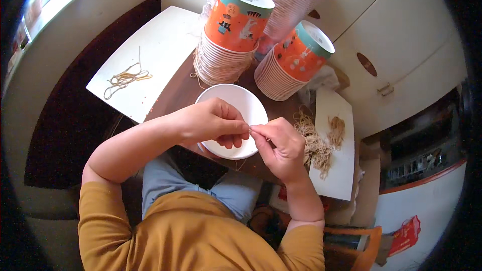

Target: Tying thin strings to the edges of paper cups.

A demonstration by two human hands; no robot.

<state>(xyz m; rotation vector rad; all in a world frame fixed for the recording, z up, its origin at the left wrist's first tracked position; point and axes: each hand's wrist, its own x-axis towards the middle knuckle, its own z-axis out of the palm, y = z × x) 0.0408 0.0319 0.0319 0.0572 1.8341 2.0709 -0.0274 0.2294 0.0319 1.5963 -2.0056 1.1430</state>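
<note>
A white paper bucket (251,101) stands in front of me, its open mouth and white inside facing up. Above its right side my left hand (225,124) and my right hand (281,144) meet, thumb and finger pinched on each. A thin cord runs between their fingertips, mostly hidden by the fingers. Below the bucket's near rim a loose strand (241,164) hangs. To the right of my right hand lies a heap of beige cords (314,143), part of it on a white board (343,170).
Behind the bucket stand two upside-down stacks of orange and teal paper buckets, a left stack (228,30) and a right stack (293,62). Plastic-wrapped stacks (298,0) rise behind them. Several loose cords (125,78) lie on the left white board (165,45). White cabinets (401,55) border the right.
</note>
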